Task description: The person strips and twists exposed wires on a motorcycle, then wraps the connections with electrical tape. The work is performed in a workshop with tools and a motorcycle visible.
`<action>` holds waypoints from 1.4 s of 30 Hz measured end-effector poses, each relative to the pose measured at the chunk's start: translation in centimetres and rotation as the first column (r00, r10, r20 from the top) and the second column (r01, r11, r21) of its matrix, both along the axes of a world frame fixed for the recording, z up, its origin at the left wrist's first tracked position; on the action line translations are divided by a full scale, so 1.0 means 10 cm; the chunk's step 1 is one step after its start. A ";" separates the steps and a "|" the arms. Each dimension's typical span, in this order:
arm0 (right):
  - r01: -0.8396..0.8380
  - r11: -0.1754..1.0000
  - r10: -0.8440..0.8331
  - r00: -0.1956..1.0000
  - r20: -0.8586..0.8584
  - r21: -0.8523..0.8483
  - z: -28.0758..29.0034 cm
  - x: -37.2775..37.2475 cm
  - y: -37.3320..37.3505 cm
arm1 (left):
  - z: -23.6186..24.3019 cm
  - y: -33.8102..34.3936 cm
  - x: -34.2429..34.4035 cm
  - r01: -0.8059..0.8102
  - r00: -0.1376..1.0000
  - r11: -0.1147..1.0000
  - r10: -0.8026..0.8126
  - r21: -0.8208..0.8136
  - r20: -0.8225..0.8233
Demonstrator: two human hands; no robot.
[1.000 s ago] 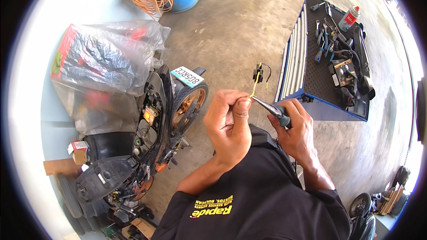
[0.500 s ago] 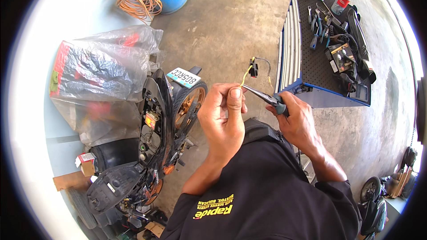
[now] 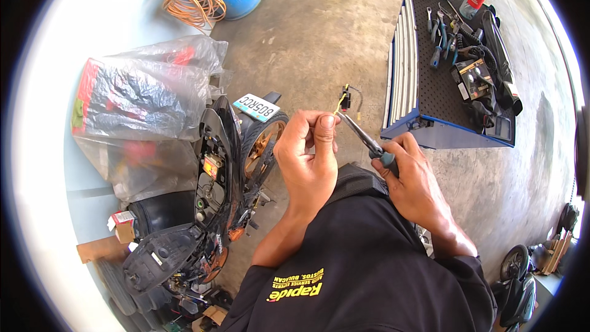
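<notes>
Through my head view, I have the left hand (image 3: 310,154) with thumb and forefinger pinched on a yellow wire (image 3: 340,106), its other fingers curled in. The right hand (image 3: 419,181) is wrapped around the handles of long-nosed pliers (image 3: 369,140), whose tips reach across to the left fingertips; I cannot tell whether the jaws bite the wire. The hands sit apart, bridged by that tool. A small black connector (image 3: 346,99) hangs on the yellow wire just beyond the left fingertips, slightly to their right, with a dark wire (image 3: 358,93) curving off its far end, over the concrete floor (image 3: 313,43).
</notes>
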State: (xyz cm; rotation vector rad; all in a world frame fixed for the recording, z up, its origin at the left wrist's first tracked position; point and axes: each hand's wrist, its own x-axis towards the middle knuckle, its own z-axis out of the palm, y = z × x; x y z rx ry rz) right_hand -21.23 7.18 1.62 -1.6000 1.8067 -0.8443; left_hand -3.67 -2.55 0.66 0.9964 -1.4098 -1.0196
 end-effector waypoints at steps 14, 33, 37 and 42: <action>-0.057 0.946 -0.012 0.978 0.209 0.319 0.25 0.06 0.04 | 0.00 0.06 -0.02 -0.064 0.955 0.965 0.133 -0.255 0.266; 0.039 0.976 -0.096 0.960 0.265 0.213 0.04 0.19 0.07 | 0.12 0.16 -0.05 -0.016 0.967 0.992 0.048 -0.128 0.249; 0.021 0.987 -0.069 0.952 0.299 0.161 0.05 0.14 0.08 | 0.07 0.11 -0.07 -0.024 0.969 0.985 0.065 -0.169 0.240; -0.029 0.972 -0.055 0.937 0.345 0.232 0.08 0.10 0.08 | 0.05 0.09 -0.08 -0.023 0.956 0.969 0.094 -0.248 0.278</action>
